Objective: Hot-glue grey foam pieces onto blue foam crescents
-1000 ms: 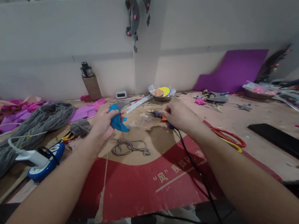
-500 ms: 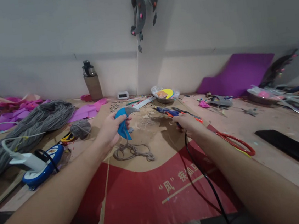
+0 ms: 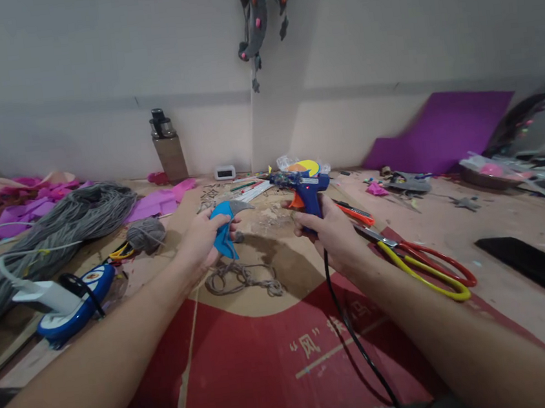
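Note:
Between the thumb and fingers of my left hand is a blue and grey felt piece, its grey curved tip pointing right. My right hand grips a blue glue gun by its handle, nozzle toward the left, with a small red light lit on its body. The orange trigger faces left, near my fingers. From the handle a black cord runs down over the cardboard. Below the felt piece a loose tangle of grey yarn lies on the cardboard.
Scissors with red and yellow handles lie beside my right forearm. A blue power strip with a white plug and a grey yarn ball are at left. A black flat object lies at right. A dark bottle stands by the wall.
My right hand has lifted the glue gun from low over the cardboard and turned it upright, nozzle left. The scissors are now more exposed. My left hand stays nearly still with the felt piece.

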Demonstrator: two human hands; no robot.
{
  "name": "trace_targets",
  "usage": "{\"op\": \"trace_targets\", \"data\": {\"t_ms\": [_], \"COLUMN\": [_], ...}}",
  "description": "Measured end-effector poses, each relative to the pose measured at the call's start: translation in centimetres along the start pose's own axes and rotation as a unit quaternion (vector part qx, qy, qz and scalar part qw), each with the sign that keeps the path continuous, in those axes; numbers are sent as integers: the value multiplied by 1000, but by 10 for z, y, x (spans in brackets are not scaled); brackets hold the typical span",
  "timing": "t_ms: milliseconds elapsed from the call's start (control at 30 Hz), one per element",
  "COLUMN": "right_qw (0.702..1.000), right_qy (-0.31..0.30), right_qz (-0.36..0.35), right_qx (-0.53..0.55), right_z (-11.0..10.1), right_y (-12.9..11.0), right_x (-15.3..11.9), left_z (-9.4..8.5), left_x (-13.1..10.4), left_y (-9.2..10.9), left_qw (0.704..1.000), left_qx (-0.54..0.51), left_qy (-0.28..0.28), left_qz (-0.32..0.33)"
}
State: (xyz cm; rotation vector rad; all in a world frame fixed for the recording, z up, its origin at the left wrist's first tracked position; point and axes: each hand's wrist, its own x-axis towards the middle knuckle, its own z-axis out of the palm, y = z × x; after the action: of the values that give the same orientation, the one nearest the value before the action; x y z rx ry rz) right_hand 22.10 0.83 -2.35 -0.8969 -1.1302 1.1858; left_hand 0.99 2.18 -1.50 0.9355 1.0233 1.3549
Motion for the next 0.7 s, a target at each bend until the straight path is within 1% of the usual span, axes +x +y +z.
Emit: {"op": "trace_targets", "data": {"t_ms": [67, 200, 300, 367, 433, 500, 567, 700], "right_qw": [999, 995, 994, 989, 976, 953, 929, 902], "right_qy": [-26, -68, -80, -78, -74, -68, -72, -97], "right_qz": [-26, -41, -47, -60, -90, -138, -178, -189], "right_qx": [-28, -56, -62, -107, -185, -262, -315, -377], "right_z": [4, 9, 9, 8, 8, 8, 9, 10], "right_y": [-1, 3, 7, 7, 4, 0, -3, -4], "right_x": [-5, -12, -14, -15, -18, -21, -23, -25], "left_z": [0, 1, 0, -1, -3, -3, -3, -2], "left_x": [0, -1, 0, 2, 3, 4, 4, 4], "left_y": [1, 2, 1, 0, -1, -1, -1, 0], "left_qw": [1000, 1000, 1000, 1000, 1000, 1000, 999, 998], "left_qx": [3, 7, 13, 17, 21, 26, 39, 61], "left_qy": [8, 8, 9, 7, 0, -6, -5, -1], "left_qz": [1, -2, 0, 7, 11, 16, 19, 23]}}
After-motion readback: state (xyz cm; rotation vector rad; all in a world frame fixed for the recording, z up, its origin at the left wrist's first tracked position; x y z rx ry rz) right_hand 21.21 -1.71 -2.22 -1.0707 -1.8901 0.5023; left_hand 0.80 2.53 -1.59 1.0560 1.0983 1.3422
